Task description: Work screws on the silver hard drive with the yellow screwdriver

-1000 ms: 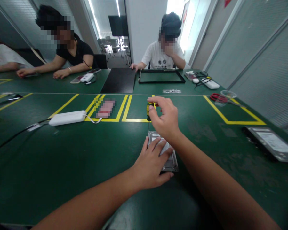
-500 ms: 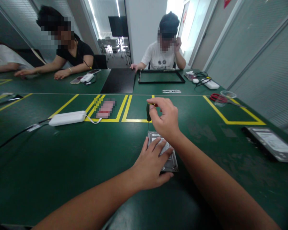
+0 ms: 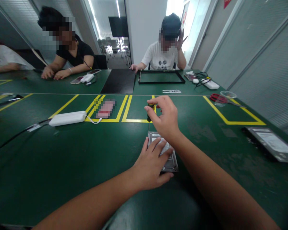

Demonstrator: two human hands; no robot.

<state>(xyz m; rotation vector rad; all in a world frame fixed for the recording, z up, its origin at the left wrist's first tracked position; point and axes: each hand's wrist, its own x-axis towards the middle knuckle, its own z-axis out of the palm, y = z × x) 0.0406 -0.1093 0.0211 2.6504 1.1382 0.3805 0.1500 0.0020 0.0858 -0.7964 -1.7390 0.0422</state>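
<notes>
the thumb of the right hand (image 3: 167, 112) has slid across the screwdriver (image 3: 149, 118), whose handle its fingers pinch; the tip stays at the hard drive (image 3: 171, 163) beneath the left hand's (image 3: 150, 163) spread fingers, suggesting turning at one spot.

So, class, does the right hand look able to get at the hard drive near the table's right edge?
Probably: nothing visible stands between the right hand and that hard drive, though the screwdriver in its fingers may need putting down first.
</notes>
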